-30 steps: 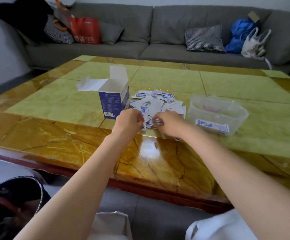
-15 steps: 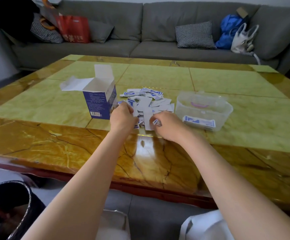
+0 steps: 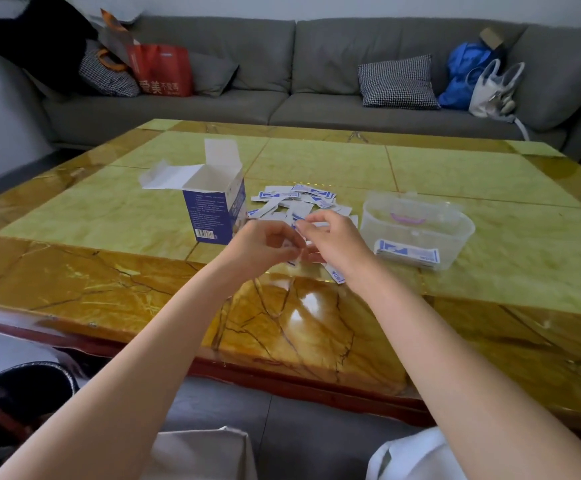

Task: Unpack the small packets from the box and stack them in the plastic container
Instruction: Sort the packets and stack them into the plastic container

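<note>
While both hands meet over the table, they pick at small packets.

Left hand (image 3: 265, 245) and right hand (image 3: 334, 242) sit close together, just above the near edge of the packet pile (image 3: 299, 204), and curled fingers of each pinch white and blue packets. The blue box (image 3: 214, 211) stands open just left of the hands. On the right sits the clear plastic container (image 3: 417, 225) with a stack of packets (image 3: 407, 254) inside, at its front wall. All of it rests on the shiny yellow table (image 3: 490, 174).

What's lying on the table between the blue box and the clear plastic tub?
A loose pile of small packets, spread between the box and the plastic container, seen in the head view.
</note>
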Motion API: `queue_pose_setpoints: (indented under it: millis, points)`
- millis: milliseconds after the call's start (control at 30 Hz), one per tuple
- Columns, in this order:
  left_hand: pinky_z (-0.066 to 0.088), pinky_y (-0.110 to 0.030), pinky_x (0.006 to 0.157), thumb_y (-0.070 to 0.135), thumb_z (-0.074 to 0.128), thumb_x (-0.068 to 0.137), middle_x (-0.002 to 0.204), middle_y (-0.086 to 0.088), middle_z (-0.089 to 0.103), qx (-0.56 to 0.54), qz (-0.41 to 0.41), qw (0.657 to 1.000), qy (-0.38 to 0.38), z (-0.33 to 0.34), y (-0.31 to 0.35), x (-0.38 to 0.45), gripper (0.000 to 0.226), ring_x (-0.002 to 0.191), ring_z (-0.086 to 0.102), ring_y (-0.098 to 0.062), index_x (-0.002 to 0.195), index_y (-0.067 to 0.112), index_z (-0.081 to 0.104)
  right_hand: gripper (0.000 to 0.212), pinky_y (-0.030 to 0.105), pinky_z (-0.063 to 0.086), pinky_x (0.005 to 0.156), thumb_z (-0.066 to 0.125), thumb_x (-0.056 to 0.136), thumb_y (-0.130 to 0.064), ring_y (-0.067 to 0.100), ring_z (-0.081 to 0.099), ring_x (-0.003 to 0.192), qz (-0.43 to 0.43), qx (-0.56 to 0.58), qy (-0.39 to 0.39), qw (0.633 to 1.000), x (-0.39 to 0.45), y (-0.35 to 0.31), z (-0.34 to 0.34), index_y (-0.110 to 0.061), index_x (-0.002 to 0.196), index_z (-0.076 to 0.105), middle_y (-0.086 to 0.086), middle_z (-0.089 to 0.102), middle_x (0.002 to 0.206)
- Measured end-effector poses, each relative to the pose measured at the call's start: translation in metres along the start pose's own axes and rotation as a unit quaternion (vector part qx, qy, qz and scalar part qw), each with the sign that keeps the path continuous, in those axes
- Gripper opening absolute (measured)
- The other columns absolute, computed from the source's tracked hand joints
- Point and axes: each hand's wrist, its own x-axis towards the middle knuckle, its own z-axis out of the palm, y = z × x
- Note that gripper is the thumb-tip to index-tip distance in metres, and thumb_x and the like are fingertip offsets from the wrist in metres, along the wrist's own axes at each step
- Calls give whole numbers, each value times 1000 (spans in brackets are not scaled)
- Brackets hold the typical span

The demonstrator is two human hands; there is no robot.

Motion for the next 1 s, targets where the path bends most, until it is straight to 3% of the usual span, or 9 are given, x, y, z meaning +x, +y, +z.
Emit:
queue_pose_setpoints:
  millis: [167, 233, 367, 500, 567, 667, 800, 900, 1000]
  points:
    - [49, -18, 80, 4, 67, 80, 82, 4, 69, -8, -7, 999, -38, 1, 4, 0, 10, 76, 65, -1, 83, 14, 68, 34, 27, 45, 68, 64, 84, -11, 14, 55, 66, -34, 22, 112, 993, 3, 1, 7, -15, 115, 51, 2, 58, 75]
    - [48, -22, 83, 11, 66, 82, 92, 2, 70, 26, -15, 1000, 8, -3, 3, 5, 8, 86, 64, -7, 87, 16, 68, 27, 27, 43, 70, 64, 83, -9, 15, 55, 68, -48, -10, 154, 987, 5, 1, 1, -13, 109, 55, -2, 57, 70]
    - [42, -23, 77, 13, 59, 87, 108, -4, 67, 84, -45, 979, 178, -12, -5, 17, 17, 94, 61, -14, 103, 13, 64, 15, 28, 43, 71, 56, 87, -6, 22, 58, 82, -49, -91, 160, 982, 1, 2, -11, -1, 99, 64, 12, 67, 95]
    - [42, -32, 87, 29, 62, 86, 125, -9, 57, 230, -80, 963, 113, 7, -14, 23, 46, 113, 53, -25, 126, 12, 49, 18, 33, 49, 74, 50, 90, -6, 23, 60, 88, -19, -140, 93, 986, 1, 10, -14, -9, 100, 65, 9, 67, 102]
    - [43, -33, 87, 33, 62, 85, 125, -9, 57, 297, -67, 949, 85, 14, -16, 25, 50, 113, 53, -25, 128, 12, 46, 19, 33, 49, 76, 48, 91, -6, 23, 61, 92, -14, -150, 84, 985, 2, 13, -14, -9, 99, 65, 9, 66, 104]
    - [44, -31, 86, 31, 63, 85, 121, -5, 61, 307, -49, 946, 94, 14, -16, 24, 46, 111, 56, -22, 125, 12, 48, 20, 30, 46, 75, 47, 91, -6, 22, 59, 95, -31, -168, 81, 982, 6, 14, -14, -8, 103, 64, 7, 64, 107]
    - [46, -31, 83, 31, 63, 85, 111, -3, 67, 276, -29, 956, 96, 12, -8, 19, 34, 103, 61, -19, 114, 14, 58, 17, 23, 40, 63, 48, 93, -9, 16, 54, 79, -87, -219, 60, 970, 8, 14, -4, -7, 100, 63, 7, 66, 98]
    - [45, -26, 71, 28, 63, 85, 101, -6, 68, 264, -10, 960, 94, 9, -3, 13, 25, 92, 61, -19, 105, 14, 66, 18, 24, 39, 63, 47, 94, -10, 18, 56, 81, -98, -248, 36, 963, 8, 17, 3, -9, 103, 62, 6, 65, 99]
    - [38, -18, 52, 20, 61, 87, 80, -2, 66, 169, -19, 977, 126, -4, 0, 9, 15, 67, 59, -11, 97, 12, 68, 15, 24, 36, 54, 44, 94, -8, 20, 51, 74, -101, -234, 45, 966, 9, 15, 0, -7, 96, 58, 6, 59, 87]
